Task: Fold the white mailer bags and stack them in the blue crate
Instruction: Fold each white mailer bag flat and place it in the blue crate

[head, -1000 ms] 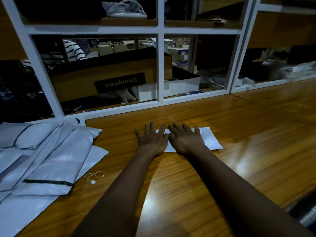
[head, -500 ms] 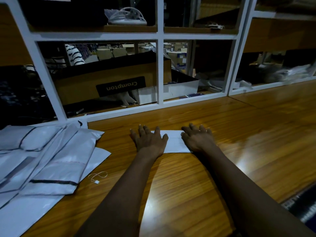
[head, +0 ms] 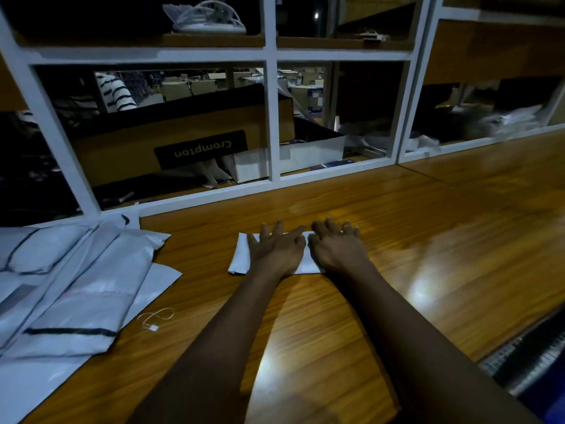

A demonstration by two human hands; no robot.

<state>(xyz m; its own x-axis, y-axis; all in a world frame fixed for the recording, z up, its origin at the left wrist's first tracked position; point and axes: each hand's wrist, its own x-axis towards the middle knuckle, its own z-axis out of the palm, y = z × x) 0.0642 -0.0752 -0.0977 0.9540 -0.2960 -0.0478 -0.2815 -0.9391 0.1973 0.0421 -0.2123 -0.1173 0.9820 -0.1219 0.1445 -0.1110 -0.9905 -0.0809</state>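
A small folded white mailer bag [head: 240, 254] lies flat on the wooden table in the middle of the view. My left hand [head: 276, 249] presses on it with spread, straight fingers. My right hand [head: 334, 247] lies flat on the bag's right end, right next to the left hand, and covers that end. Only the bag's left part and a strip along its near edge show. A pile of unfolded white mailer bags [head: 70, 289] with dark stripes lies at the left of the table. A dark blue edge [head: 532, 365] shows at the lower right; I cannot tell if it is the crate.
A white-framed shelf rack [head: 272, 123] stands along the table's far edge, holding a brown Crompton box [head: 201, 148] and white cartons. A small white tag with a string [head: 154, 319] lies on the table near the pile.
My hands slid apart along the folded bag and have come back together. The bag's left end now shows and its right end is covered.
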